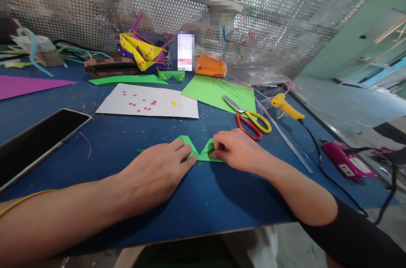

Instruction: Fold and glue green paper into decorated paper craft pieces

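Note:
A small folded green paper piece (198,149) lies on the blue tabletop (104,141) in front of me. My left hand (155,173) rests flat on its left part, fingers pressing the paper down. My right hand (236,149) pinches the fold at its right side with fingertips. Both hands touch the same green piece, which is partly hidden beneath them.
Scissors with red and yellow handles (250,122) lie just behind my right hand on a green sheet (209,90). A white sheet with pink bits (149,101), a yellow glue gun (287,107), a dark tablet (34,139), a pink device (347,160) and coloured paper crafts (141,52) surround the work area.

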Demonstrator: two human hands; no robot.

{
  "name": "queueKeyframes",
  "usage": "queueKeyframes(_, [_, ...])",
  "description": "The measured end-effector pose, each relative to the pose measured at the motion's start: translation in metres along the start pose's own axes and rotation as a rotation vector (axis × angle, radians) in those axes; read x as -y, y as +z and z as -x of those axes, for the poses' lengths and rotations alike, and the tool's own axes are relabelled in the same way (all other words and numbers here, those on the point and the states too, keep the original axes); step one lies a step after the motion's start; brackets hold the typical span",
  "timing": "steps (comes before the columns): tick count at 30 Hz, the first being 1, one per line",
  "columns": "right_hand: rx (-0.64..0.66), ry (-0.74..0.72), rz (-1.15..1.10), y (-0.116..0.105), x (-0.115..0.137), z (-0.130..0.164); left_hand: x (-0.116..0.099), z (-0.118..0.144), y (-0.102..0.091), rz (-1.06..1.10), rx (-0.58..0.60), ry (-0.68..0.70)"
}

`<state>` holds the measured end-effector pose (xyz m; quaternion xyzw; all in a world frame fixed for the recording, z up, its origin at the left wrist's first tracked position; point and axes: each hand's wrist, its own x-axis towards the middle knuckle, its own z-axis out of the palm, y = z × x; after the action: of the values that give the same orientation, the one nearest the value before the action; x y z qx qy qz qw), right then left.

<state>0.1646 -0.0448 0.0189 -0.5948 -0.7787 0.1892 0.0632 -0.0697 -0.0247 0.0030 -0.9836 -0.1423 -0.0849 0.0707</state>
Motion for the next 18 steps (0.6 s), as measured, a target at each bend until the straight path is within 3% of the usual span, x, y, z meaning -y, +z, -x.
queueKeyframes(5, [0.048,0.032,0.025,-0.007,-0.008,0.0,-0.003,0.005,0.001,-0.159,-0.085,0.044])
queueKeyframes(12, [0.106,0.112,-0.05,-0.013,-0.017,0.0,0.001,0.003,-0.001,-0.086,-0.054,0.042])
queueKeyframes(18, [0.109,0.081,0.021,-0.014,-0.01,0.001,0.003,0.002,-0.002,-0.065,-0.069,0.053])
